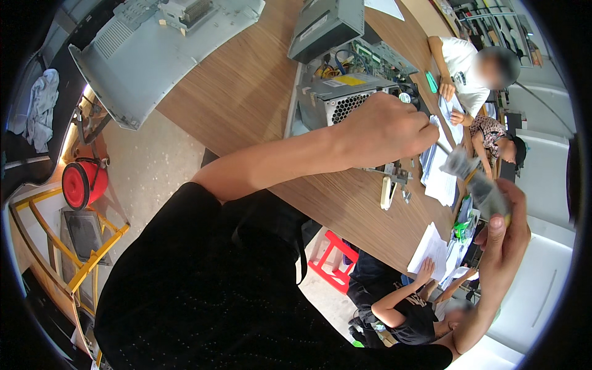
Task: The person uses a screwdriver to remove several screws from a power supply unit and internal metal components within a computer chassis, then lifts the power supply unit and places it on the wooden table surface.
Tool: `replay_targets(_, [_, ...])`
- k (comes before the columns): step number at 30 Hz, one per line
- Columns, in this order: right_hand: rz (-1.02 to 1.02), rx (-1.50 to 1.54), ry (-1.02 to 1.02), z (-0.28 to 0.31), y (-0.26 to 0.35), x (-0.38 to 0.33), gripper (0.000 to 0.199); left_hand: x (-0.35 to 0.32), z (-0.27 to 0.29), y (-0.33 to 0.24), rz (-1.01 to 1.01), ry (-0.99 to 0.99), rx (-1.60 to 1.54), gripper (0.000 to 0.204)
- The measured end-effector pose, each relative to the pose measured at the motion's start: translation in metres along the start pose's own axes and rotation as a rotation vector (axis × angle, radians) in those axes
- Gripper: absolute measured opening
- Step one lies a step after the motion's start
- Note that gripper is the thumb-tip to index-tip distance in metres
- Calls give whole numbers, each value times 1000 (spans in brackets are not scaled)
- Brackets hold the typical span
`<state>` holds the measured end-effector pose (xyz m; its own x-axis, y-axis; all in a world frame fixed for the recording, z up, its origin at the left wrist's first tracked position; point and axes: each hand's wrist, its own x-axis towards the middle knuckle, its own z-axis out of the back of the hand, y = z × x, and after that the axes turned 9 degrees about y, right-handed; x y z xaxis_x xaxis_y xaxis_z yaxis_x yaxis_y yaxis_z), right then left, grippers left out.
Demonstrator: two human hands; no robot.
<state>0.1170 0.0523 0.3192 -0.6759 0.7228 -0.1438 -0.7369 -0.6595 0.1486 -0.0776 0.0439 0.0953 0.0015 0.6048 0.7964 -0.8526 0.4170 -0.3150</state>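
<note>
My left hand [394, 126] is a closed fist in front of an opened desktop computer [345, 89]. A thin dark rod [442, 147] sticks out of its far side. That rod points at a grey, partly see-through thing [487, 194] with a yellowish band, too blurred to name. Thumb and fingers of my right hand [509, 219] are closed round this grey thing, raised at the right. The computer's metal power supply [314, 98] lies partly behind my left wrist. Beyond my left forearm, a white-handled tool [387, 192] and small metal pieces [405, 196] lie on the wooden table [228, 80].
A grey metal case cover [166, 74] rests at the table's far left. Papers [439, 179] lie along the right side, where several people sit. A red stool [333, 262] stands beside the table; a red round container [83, 184] and yellow frame [92, 265] stand left.
</note>
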Motion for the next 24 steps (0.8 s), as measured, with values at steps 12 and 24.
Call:
replay_targets(12, [640, -446, -218, -2, -3, 10, 49, 7, 17, -5, 118, 164, 36, 17])
replay_targets(24, [641, -422, -159, 18, -36, 45, 52, 61, 66, 40, -166, 473, -233, 11])
